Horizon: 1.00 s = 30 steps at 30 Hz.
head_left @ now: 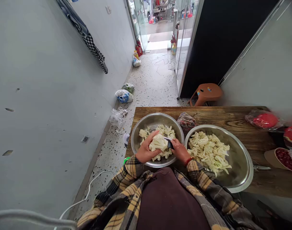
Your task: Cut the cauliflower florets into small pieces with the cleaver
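Observation:
My left hand (146, 149) is closed round a large white cauliflower piece (158, 142), held over a steel bowl (138, 131) that holds more cauliflower pieces. My right hand (179, 149), with a red bracelet at the wrist, grips a knife (169, 142) with a dark handle; its blade rests against the cauliflower piece. To the right stands a bigger steel bowl (241, 156) filled with cut cauliflower florets (209, 151). Both bowls stand on a wooden table (232, 116).
A bag of dark food (186, 120) lies behind the bowls. Wrapped red items (264, 120) and a tray of red pieces (283, 158) sit at the table's right. An orange stool (205, 93) stands behind the table. Plastic bags (123, 95) line the left wall. A white cable (88, 191) runs along the floor.

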### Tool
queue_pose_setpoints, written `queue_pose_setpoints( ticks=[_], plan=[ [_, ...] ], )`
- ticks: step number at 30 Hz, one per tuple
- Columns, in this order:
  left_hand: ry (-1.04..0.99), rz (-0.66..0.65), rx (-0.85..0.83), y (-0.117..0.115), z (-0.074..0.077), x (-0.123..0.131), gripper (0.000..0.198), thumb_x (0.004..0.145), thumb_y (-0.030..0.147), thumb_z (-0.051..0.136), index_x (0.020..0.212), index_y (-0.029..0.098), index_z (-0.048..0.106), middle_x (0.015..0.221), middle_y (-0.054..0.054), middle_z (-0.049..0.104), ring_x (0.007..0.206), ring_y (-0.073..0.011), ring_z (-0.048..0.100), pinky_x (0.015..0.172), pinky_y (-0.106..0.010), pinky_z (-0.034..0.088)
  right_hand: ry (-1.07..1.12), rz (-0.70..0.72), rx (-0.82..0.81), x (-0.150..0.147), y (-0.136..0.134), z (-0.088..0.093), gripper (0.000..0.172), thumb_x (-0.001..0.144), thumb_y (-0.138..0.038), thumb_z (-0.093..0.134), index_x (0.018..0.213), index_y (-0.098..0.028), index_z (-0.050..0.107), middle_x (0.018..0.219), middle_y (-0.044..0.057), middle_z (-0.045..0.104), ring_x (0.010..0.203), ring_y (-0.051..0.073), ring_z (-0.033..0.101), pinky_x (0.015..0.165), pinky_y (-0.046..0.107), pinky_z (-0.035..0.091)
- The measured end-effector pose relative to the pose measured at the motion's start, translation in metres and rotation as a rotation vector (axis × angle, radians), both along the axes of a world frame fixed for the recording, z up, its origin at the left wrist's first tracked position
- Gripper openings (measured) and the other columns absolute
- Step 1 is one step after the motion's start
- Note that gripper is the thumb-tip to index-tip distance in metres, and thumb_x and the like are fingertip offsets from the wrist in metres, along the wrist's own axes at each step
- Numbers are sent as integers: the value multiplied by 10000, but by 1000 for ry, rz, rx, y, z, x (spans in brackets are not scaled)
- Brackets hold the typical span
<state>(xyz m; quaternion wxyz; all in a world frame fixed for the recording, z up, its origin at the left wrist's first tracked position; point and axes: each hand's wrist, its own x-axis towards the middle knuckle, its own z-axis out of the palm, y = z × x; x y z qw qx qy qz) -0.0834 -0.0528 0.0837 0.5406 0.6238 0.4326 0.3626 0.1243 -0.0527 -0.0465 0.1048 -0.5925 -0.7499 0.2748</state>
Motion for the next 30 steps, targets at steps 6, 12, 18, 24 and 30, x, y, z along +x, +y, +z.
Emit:
queue_pose_setpoints(
  ticks=[6,12,18,24,30],
  plan=[
    [200,38,206,-2,-3,2,736,711,246,682,1373,149,377,1358,-164,479,1241,-295,466,1065,-450,349,16,8,25,4,-1,17,261,823,-165,560,1076,-186,622,1212,119,584,1087,233,563,938,335,404],
    [507,78,454,-3,-10,16,721,687,151,607,1366,159,363,1322,-142,485,1246,-285,427,1077,-492,327,703,-157,-29,-7,-5,77,337,915,-427,424,1078,-185,593,919,45,667,715,156,624,660,277,479],
    [561,107,528,-9,-12,42,706,690,106,557,1367,151,361,1292,-149,473,1225,-284,418,1060,-487,344,554,-216,248,-16,-14,102,251,869,-402,536,737,-188,547,751,29,569,719,165,532,678,287,421],
    [549,86,468,-12,-12,56,737,650,82,557,1362,150,382,1293,-157,452,1235,-311,400,1064,-500,329,457,-244,377,-10,-25,90,287,959,-333,317,757,-218,485,780,53,552,773,196,506,739,329,414],
    [460,24,478,-13,-13,76,609,731,165,593,1316,134,427,1262,-160,481,1223,-288,415,1072,-464,326,663,-612,234,-2,-24,71,345,941,-442,296,759,-228,497,749,49,580,716,187,544,698,321,449]
  ],
)
